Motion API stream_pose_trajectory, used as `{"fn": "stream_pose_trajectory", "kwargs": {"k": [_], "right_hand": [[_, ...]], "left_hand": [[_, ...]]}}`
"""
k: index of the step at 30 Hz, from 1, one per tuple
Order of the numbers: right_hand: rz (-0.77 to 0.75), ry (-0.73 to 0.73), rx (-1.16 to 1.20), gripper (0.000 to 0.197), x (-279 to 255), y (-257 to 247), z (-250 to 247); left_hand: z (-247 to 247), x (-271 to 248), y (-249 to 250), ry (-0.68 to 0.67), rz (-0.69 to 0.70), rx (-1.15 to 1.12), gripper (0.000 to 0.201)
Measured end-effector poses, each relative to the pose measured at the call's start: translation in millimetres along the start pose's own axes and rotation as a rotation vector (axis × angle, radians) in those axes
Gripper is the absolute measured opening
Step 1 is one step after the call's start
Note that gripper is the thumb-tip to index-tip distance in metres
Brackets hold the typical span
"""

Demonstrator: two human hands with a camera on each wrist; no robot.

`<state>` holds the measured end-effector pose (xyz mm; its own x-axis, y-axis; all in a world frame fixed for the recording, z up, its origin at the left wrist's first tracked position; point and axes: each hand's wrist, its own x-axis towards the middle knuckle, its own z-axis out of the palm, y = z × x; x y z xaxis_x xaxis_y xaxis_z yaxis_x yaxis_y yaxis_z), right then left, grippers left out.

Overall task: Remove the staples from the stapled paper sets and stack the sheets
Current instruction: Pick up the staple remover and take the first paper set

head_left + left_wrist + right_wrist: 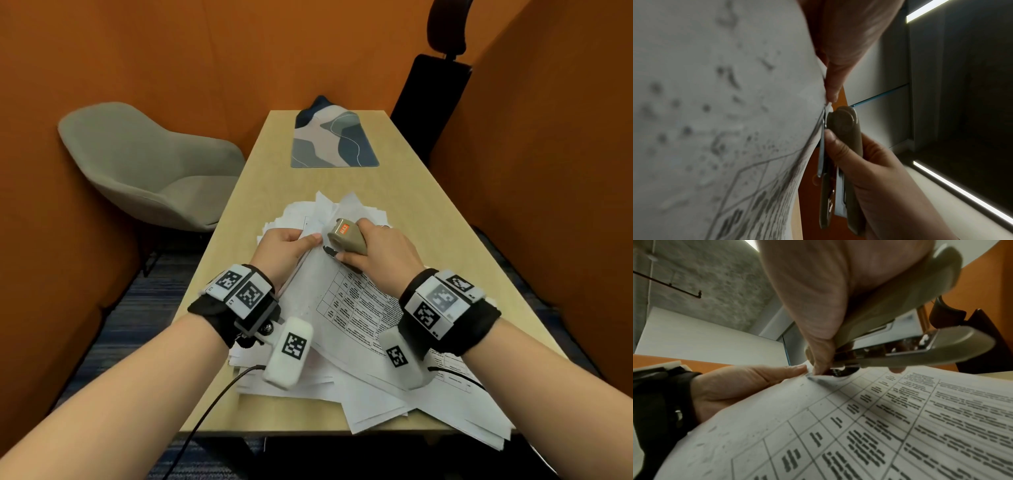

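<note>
**Both hands at the stapled corner of a paper set**

Your right hand [380, 251] is wrapped around a beige stapler [346, 236], thumb along its near side and fingers over the top, with the tool's rear end turned toward the paper. In the right wrist view the thin metal tongue at that end [818, 380] lies flat on the top sheet, right at the corner. Whether it has caught a staple cannot be read there; the spot is small and partly shadowed.

Your left hand [287, 251] pinches the same corner of the stapled paper set [352, 305], thumb on top and the other fingers hidden beneath the sheets. The thumb tip [797, 369] sits just beside the metal tongue, nearly touching your right thumb. The set is lifted at this corner and bows downward toward you; its top sheet carries a printed table of ruled cells and blurred text.

The set rests over a loose, fanned heap of white sheets [373, 407] that covers the near half of the counter [428, 212], with some sheets overhanging the near edge. More sheets [308, 212] spread out beyond your hands.

Farther along the counter lies a mat [334, 140] with a wavy pattern in blue, grey and pink. A grey shell chair [147, 161] stands to the left of the counter, and a black chair back [431, 99] shows at the far right, both against orange partition walls [205, 51].
</note>
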<state>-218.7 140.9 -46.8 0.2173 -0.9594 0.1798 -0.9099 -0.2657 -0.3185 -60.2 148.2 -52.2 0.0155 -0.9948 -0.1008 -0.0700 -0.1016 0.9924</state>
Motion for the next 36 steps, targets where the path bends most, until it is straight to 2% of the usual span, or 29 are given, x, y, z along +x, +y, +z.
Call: {"fn": "stream_pose_trajectory", "kwargs": {"k": [7,11,13,18,20,23,24,26,28,32,34,36], "right_hand": [[-0.020,0.057,0.090,0.040,-2,-4,2],[-0.028,0.107,0.103,0.040,-2,-5,2],[-0.005,0.133,0.117,0.043,-1,-5,3],[-0.047,0.166,0.094,0.044,3,-9,8],[-0.083,0.200,0.082,0.043,3,-11,10],[-0.266,0.364,0.001,0.041,2,-11,14],[-0.278,0.394,-0.009,0.041,2,-12,15],[-0.198,0.301,0.055,0.042,2,-11,13],[-0.089,0.187,0.162,0.042,3,-7,12],[0.030,0.080,0.386,0.038,12,-2,12],[0.064,0.033,0.454,0.035,17,2,13],[0.080,0.004,0.501,0.032,20,3,10]], "left_hand": [[4,0,-3,0.004,-0.017,-0.063,0.014],[4,-1,-3,-0.032,-0.099,-0.175,0.019],[2,0,-3,-0.042,-0.140,-0.202,0.014],[-2,5,-4,-0.003,-0.199,-0.225,0.016],[-2,7,-5,0.024,-0.190,-0.207,0.010],[-3,10,-9,0.048,-0.177,-0.177,0.011],[-3,11,-10,0.037,-0.163,-0.166,0.014],[-5,12,-11,-0.007,-0.127,-0.137,0.021],[-8,11,-10,-0.075,-0.104,-0.133,0.020],[-15,10,-10,-0.222,-0.072,-0.151,0.021],[-15,9,-10,-0.246,-0.051,-0.115,0.022],[-13,9,-10,-0.221,-0.020,-0.058,0.015]]}}
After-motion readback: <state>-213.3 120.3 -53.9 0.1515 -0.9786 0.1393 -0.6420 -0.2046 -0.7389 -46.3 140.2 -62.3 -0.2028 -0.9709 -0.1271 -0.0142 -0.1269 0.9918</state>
